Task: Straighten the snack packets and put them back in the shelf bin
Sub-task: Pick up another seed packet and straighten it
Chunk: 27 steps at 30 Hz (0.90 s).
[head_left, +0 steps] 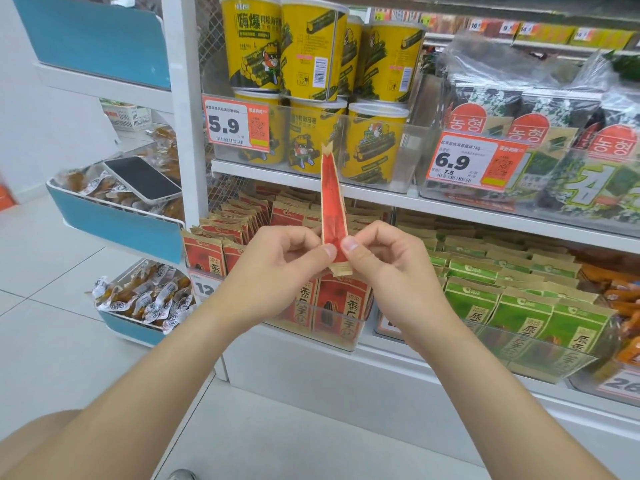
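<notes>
Holding one red packet (333, 202) edge-on and upright, the left hand (280, 268) and right hand (384, 265) both pinch its lower end. The thumbs and fingers (327, 251) are clamped on the packet from either side. The packet rises above the fingers, its top seam in front of the yellow tubs (311, 46).

Progress, as judged: straightening is in hand and this packet is not yet returned. The clear shelf bin (346, 327), just below and beyond the fingers, already carries rows of red packets (242, 216). Those left of the fingers lean unevenly and likely need attention.

Edges: the upper shelf lip (381, 192) runs behind the packet above the fingers, and the bin's front wall lies below them. The path down between appears free. Green packets (519, 299) sit right of the fingers, and a phone (142, 180) rests well to their left.
</notes>
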### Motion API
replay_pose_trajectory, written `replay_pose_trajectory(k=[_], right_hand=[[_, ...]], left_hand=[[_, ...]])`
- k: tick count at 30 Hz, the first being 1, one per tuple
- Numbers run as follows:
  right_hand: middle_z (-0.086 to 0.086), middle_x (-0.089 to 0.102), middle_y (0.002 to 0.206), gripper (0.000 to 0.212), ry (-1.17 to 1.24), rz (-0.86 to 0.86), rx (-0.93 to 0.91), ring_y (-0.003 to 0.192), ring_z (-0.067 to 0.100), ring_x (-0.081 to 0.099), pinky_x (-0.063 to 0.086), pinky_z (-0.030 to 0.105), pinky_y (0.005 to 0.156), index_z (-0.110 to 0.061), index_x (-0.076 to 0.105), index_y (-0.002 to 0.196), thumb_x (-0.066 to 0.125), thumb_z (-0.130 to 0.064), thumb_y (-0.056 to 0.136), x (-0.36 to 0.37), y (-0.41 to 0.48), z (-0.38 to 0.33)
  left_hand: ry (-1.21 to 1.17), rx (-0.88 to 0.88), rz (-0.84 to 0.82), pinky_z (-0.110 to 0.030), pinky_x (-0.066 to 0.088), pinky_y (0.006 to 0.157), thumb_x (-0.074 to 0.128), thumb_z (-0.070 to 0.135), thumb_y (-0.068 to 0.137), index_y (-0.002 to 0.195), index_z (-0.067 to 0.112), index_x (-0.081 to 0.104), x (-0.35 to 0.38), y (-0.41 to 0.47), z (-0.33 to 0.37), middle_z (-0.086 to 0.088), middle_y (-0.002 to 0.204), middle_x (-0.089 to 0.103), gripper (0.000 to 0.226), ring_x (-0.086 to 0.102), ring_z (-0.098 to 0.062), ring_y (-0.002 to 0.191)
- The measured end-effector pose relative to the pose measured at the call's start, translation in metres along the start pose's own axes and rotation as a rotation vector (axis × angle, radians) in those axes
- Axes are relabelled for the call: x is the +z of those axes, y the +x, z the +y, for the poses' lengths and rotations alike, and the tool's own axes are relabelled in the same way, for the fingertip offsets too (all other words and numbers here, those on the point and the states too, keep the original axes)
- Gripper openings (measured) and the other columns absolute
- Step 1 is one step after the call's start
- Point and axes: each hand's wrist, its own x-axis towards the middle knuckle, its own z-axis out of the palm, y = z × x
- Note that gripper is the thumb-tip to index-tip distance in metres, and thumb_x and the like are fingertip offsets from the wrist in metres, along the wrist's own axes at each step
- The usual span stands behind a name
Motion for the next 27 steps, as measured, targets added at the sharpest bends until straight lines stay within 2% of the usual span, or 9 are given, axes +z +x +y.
replay_pose_trajectory(k=[2,5,7,12,16,18,21,23,27], right_hand=[[-0.004,0.07,0.079,0.021,-0.225,-0.044,-0.106,0.073,0.014,0.064,0.056,0.039,0.073,-0.021,0.067,0.085,0.068,-0.025,0.106,-0.005,-0.001,0.003],[-0.004,0.059,0.065,0.023,-0.441,-0.127,-0.199,0.059,0.012,0.05,0.044,0.038,0.06,-0.019,0.058,0.087,0.059,-0.025,0.109,-0.004,-0.004,0.006],[-0.006,0.059,0.066,0.023,-0.36,-0.146,-0.179,0.06,0.01,0.049,0.043,0.035,0.06,-0.019,0.058,0.086,0.06,-0.026,0.109,-0.004,-0.004,0.007],[-0.01,0.061,0.07,0.024,-0.103,-0.234,-0.06,0.066,0.007,0.055,0.045,0.03,0.069,-0.011,0.059,0.088,0.058,-0.018,0.112,-0.012,0.001,0.003],[-0.003,0.063,0.071,0.025,-0.06,-0.232,-0.046,0.07,0.013,0.058,0.049,0.037,0.072,-0.006,0.057,0.089,0.057,-0.016,0.112,-0.011,0.0,0.001],[0.013,0.068,0.082,0.025,-0.04,-0.25,-0.051,0.077,0.028,0.064,0.054,0.047,0.077,-0.006,0.058,0.09,0.058,-0.022,0.109,-0.009,-0.001,0.0],[0.014,0.073,0.089,0.022,0.014,-0.349,-0.034,0.085,0.036,0.069,0.056,0.051,0.085,-0.009,0.063,0.088,0.06,-0.023,0.105,-0.007,-0.003,-0.002],[0.008,0.072,0.082,0.021,0.021,-0.428,0.0,0.078,0.026,0.066,0.054,0.045,0.08,-0.008,0.067,0.083,0.065,-0.019,0.102,-0.006,-0.005,-0.002],[0.014,0.071,0.071,0.032,-0.092,-0.408,0.038,0.066,0.02,0.063,0.052,0.038,0.068,-0.007,0.068,0.072,0.071,-0.016,0.102,0.001,-0.009,0.001]], left_hand=[[0.021,-0.015,-0.059,-0.058,0.059,0.103,0.072,0.024,0.104,0.087,0.002,0.074,-0.005,0.0,0.001,-0.015,0.101,0.079,0.028,0.077,-0.034,0.1],[0.077,-0.043,-0.094,-0.065,0.055,0.101,0.074,0.032,0.1,0.082,0.005,0.071,-0.01,0.0,0.001,-0.015,0.099,0.077,0.032,0.071,-0.042,0.096],[0.073,-0.065,-0.111,-0.065,0.054,0.102,0.074,0.032,0.101,0.081,0.007,0.071,-0.012,0.0,0.001,-0.015,0.097,0.076,0.032,0.071,-0.041,0.093],[-0.002,-0.079,-0.116,-0.052,0.057,0.107,0.068,0.021,0.106,0.092,0.003,0.075,-0.011,-0.002,0.003,-0.011,0.104,0.08,0.024,0.074,-0.037,0.108],[-0.051,-0.111,-0.151,-0.053,0.055,0.11,0.073,0.027,0.104,0.095,0.004,0.077,-0.014,-0.002,0.003,-0.007,0.116,0.08,0.025,0.074,-0.031,0.116],[-0.075,-0.128,-0.167,-0.053,0.049,0.115,0.079,0.038,0.098,0.096,0.004,0.075,-0.015,-0.001,0.002,0.001,0.126,0.078,0.034,0.071,-0.022,0.125],[-0.22,-0.173,-0.093,-0.054,0.054,0.109,0.078,0.045,0.096,0.102,0.0,0.06,-0.013,0.002,0.002,-0.006,0.111,0.08,0.049,0.076,-0.03,0.109],[-0.328,-0.215,0.009,-0.051,0.059,0.097,0.077,0.041,0.095,0.103,0.01,0.057,-0.011,0.003,0.002,-0.01,0.096,0.078,0.038,0.076,-0.029,0.092],[-0.294,-0.205,0.041,-0.051,0.054,0.089,0.078,0.029,0.098,0.103,0.011,0.059,-0.011,0.004,0.001,-0.009,0.092,0.074,0.026,0.071,-0.029,0.091]])
